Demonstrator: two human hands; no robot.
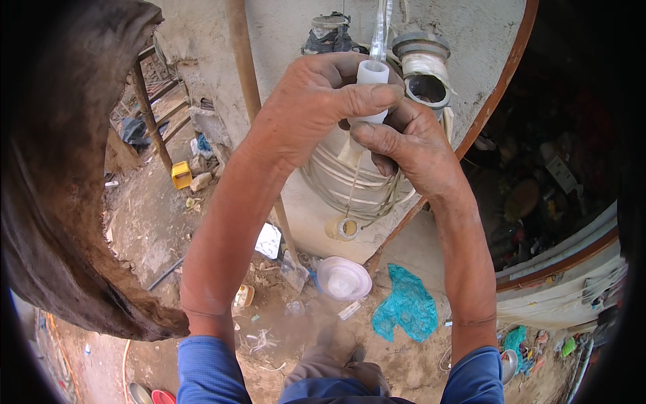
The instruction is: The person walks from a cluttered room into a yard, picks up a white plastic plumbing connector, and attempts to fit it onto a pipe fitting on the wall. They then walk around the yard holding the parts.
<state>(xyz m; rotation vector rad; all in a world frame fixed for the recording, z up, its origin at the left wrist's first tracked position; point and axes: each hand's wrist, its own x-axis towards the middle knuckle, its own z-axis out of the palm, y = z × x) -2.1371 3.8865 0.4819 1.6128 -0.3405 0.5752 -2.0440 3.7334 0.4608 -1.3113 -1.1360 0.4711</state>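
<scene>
A short white pipe fitting [371, 84] is held upright between both hands, its long axis running vertically, in front of the pale coiled-hose drum [340, 178]. The left hand [316, 101] is closed around it from the left, thumb laid across its front. The right hand [410, 145] is pinched onto its lower end from below and right. Both hands touch it; neither is nearer.

The pipe fitting [372, 79] looks like matt white plastic, smooth-walled; the tube [381, 30] above it is clear, glossy plastic. The bag [406, 307] on the ground is thin, crinkled teal plastic. The wall [464, 27] is rough grey plaster, the ladder [156, 121] weathered wood, the ground [145, 222] dusty earth.
</scene>
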